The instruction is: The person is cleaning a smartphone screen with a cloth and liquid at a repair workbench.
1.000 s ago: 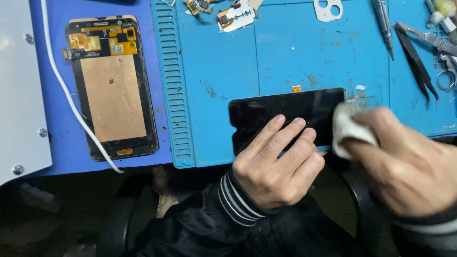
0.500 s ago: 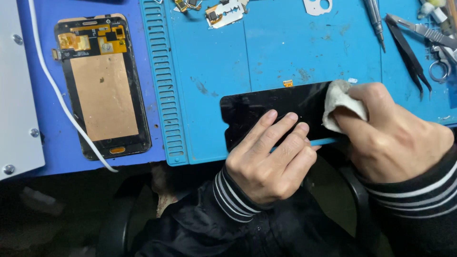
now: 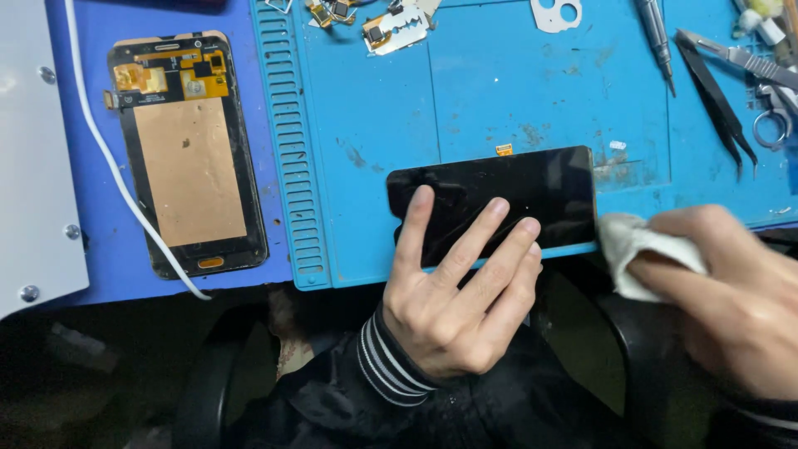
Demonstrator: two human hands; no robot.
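My left hand (image 3: 453, 303) lies flat, fingers spread open, pressing the black phone screen (image 3: 499, 195) onto the blue work mat (image 3: 515, 100). The screen sits at the mat's near edge, its lower long side level with that edge. My right hand (image 3: 736, 295) is closed around a white cloth (image 3: 632, 245), which is just off the screen's right end, past the mat's edge.

Risks, as I judge them:
- The screen rests at the very edge of the mat. A sideways push from the cloth could slide it off if my left fingers lose hold.
- Pressure from four spread fingers on thin glass could crack it.
- My fingertips on the glass will likely leave smears where they rest.
- The small orange flex tab (image 3: 504, 150) at the screen's top edge could bend or tear if the panel shifts.

Limits of view: my left hand covers the screen's lower middle. My right hand is blurred, so its grip is unclear. The tweezers (image 3: 715, 91) and scissors (image 3: 773, 116) at upper right are partly cut off
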